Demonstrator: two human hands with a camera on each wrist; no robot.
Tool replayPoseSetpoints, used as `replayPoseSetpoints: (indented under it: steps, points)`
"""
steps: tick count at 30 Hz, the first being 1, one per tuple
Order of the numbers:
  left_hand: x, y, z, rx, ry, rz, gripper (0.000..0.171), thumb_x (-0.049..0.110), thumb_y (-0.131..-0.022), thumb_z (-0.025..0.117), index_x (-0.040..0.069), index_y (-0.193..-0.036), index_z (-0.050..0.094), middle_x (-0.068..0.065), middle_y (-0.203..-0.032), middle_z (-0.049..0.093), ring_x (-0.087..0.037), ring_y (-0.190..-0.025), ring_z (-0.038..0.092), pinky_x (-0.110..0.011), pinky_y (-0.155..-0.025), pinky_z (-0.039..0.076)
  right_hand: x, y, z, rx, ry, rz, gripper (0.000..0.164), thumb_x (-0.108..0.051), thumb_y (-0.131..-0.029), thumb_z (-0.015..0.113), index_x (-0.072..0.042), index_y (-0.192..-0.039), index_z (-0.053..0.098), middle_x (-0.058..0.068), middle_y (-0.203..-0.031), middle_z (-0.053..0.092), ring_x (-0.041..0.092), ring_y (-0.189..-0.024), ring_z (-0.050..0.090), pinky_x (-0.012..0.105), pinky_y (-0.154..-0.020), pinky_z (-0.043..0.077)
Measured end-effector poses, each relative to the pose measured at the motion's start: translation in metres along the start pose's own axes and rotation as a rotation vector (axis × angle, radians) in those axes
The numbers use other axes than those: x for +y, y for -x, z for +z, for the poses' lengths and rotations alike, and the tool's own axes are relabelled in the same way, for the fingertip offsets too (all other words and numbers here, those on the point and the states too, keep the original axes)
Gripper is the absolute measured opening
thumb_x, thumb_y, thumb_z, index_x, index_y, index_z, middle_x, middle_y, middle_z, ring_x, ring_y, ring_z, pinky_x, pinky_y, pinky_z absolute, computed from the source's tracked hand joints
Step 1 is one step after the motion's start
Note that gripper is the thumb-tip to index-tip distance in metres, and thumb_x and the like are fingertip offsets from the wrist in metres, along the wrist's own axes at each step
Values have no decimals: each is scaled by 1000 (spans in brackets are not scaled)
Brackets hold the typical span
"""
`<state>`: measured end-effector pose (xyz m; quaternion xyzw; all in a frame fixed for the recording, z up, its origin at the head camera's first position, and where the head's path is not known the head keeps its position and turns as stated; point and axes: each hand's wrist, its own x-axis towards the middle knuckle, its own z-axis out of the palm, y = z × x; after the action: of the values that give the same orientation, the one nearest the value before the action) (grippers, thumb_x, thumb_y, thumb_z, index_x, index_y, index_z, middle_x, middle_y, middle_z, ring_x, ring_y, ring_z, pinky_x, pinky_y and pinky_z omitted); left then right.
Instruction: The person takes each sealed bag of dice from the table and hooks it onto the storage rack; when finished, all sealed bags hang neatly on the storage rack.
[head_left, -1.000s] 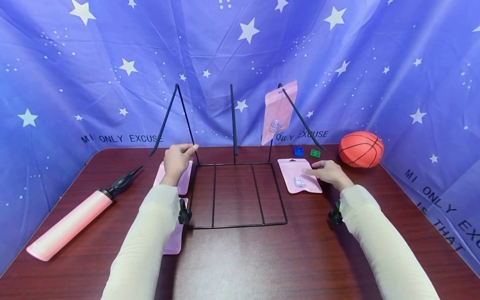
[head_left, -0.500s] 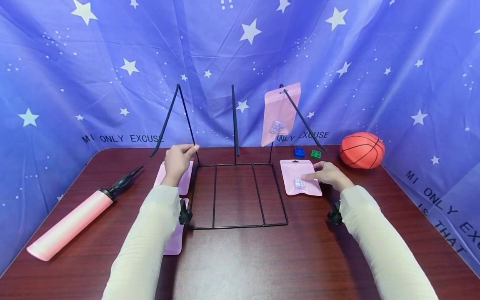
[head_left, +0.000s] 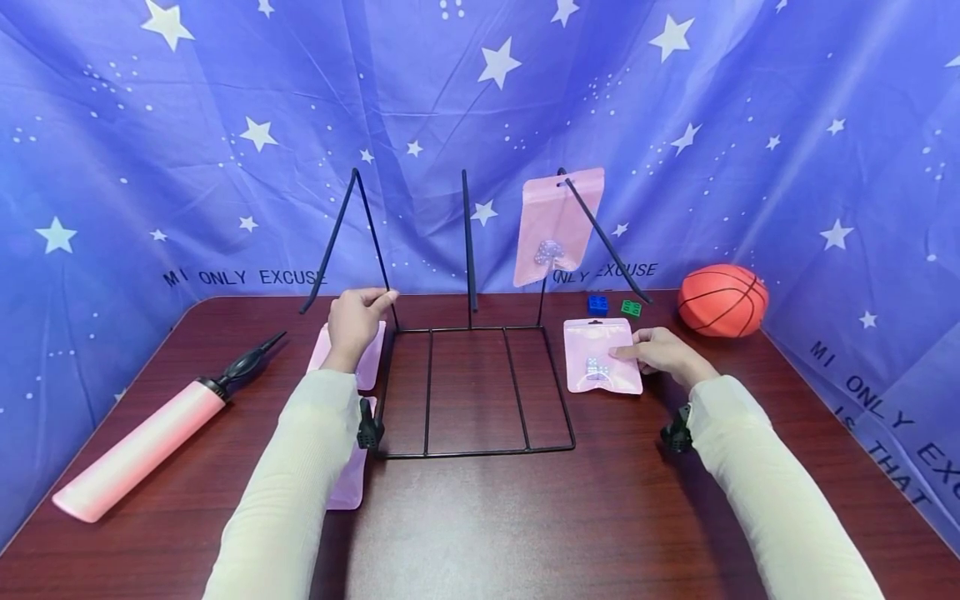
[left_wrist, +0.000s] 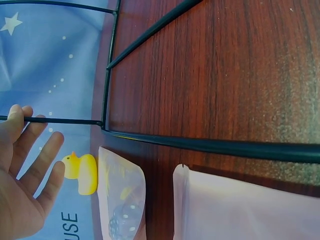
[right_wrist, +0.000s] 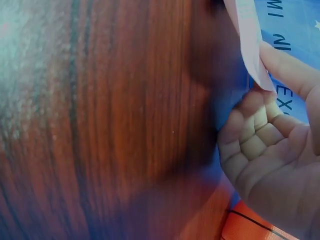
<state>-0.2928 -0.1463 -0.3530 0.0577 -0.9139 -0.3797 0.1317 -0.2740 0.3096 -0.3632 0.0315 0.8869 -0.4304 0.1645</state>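
Observation:
A black wire display rack stands on the table, its arms reaching up and forward. My left hand pinches its left upright between thumb and index finger, the other fingers spread in the left wrist view. At the right, my right hand grips the edge of a pink zip pouch holding small dice, thumb on top and fingers curled beneath. In the right wrist view that pouch shows edge-on, off the table. Another pink pouch with dice hangs from the rack's right arm.
Two pink pouches, a far one and a near one, lie left of the rack, partly behind my left arm. A pink hand pump lies at far left. Blue and green bricks, an orange ball and a yellow duck sit farther back.
My right hand has moved slightly right with the pouch, which has turned squarer to the head view and come up a little. The hanging pouch has swung round. My left hand stays put.

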Motion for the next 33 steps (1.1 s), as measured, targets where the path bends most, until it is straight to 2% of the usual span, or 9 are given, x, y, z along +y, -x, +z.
replayPoseSetpoints:
  steps: [3, 7, 12, 16, 19, 24, 30, 33]
  points:
    - [0, 0, 1, -3, -2, -6, 36, 44, -101, 62, 18, -122, 76, -12, -99, 77, -35, -113, 66, -58, -93, 47, 3, -1, -1, -30, -45, -8, 22, -19, -98, 65, -6, -87, 51, -5, -72, 52, 10, -73, 54, 26, -69, 51]
    - [0, 0, 2, -3, 2, -11, 37, 44, -101, 62, 19, -124, 75, -12, -100, 77, -35, -115, 65, -59, -95, 46, 5, 0, -1, -54, -115, 3, 20, -17, -100, 63, 0, -102, 53, -4, -79, 58, 8, -74, 58, 25, -72, 54]
    - [-1, -1, 2, -8, 8, -7, 37, 44, -101, 63, 18, -125, 75, -12, -100, 77, -35, -116, 65, -59, -95, 46, 6, 3, -2, -64, -152, 5, 42, -18, -101, 62, 10, -128, 48, -2, -90, 65, 9, -80, 63, 27, -76, 56]
    - [0, -1, 2, -11, 11, -5, 38, 44, -101, 62, 18, -127, 74, -13, -102, 77, -36, -116, 64, -59, -96, 45, 6, 4, -4, -53, -147, 8, 58, -21, -101, 62, 12, -143, 38, 3, -101, 67, 11, -85, 64, 29, -80, 56]
    - [-1, -2, 1, -10, 9, -7, 38, 43, -101, 63, 17, -127, 74, -13, -102, 77, -36, -116, 65, -59, -97, 45, 4, 5, -5, -44, -142, 11, 60, -21, -101, 62, 11, -145, 36, 4, -104, 67, 13, -87, 64, 29, -81, 56]
    - [-1, -2, 0, -17, 14, -10, 36, 40, -101, 63, 17, -126, 74, -13, -103, 77, -34, -111, 67, -58, -95, 47, 2, 9, -5, -46, -161, -19, 56, -18, -101, 61, 11, -143, 37, 0, -97, 68, 13, -85, 65, 29, -79, 57]
    - [-2, -3, -3, -39, 32, 0, 36, 38, -101, 64, 15, -126, 74, -14, -109, 75, -30, -102, 73, -53, -97, 47, -1, 17, -9, -34, -140, -66, 55, -19, -103, 59, 10, -145, 36, 6, -105, 68, 15, -89, 67, 32, -82, 57]
    - [-2, -3, -5, -54, 42, 21, 36, 37, -101, 64, 15, -127, 74, -15, -113, 74, -30, -100, 74, -52, -98, 47, -1, 21, -10, -24, -167, -90, 53, -18, -103, 58, 10, -143, 37, 3, -99, 68, 13, -86, 68, 30, -80, 58]
